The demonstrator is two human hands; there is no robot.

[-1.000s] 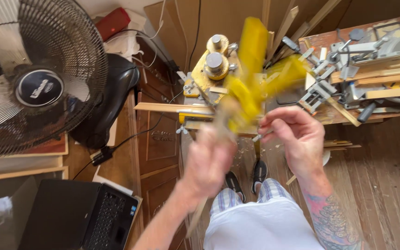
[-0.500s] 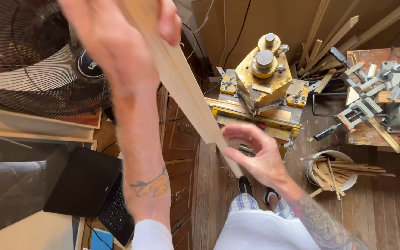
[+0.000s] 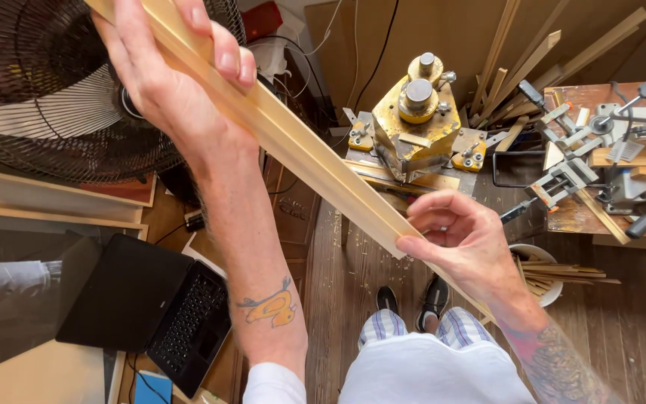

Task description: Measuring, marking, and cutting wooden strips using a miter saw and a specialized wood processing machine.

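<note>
Left fingers (image 3: 226,56): we note them curled over the upper edge of a pale wooden strip (image 3: 315,161), closed around it, with the left hand (image 3: 166,82) wrapping the strip from below near its upper end. Grip firm; no gap visible between fingers and wood.

Right fingers (image 3: 431,224): bent inward, thumb and forefinger tips pinching the strip's lower edge where it passes the right hand (image 3: 461,239). The remaining fingers are loosely curled, not flat on the wood. We record this as a light closed pinch on the strip.

Strip: long axis runs diagonally, from upper left at the frame's top edge down to lower right, past the right wrist. Held in the air between both hands, raised close to the camera, well above the floor (image 3: 338,284). The broad face is tilted toward us; a ridge runs along its length.

Surroundings: yellow metal machine (image 3: 413,123) behind the strip's middle; large black fan (image 3: 46,90) behind the left hand; open black laptop (image 3: 151,310) below the left forearm; white bucket of wood offcuts (image 3: 543,273) just right of the right wrist; a bench (image 3: 577,217) with clamps at far right; more wooden strips (image 3: 532,67) leaning against the wall.
</note>
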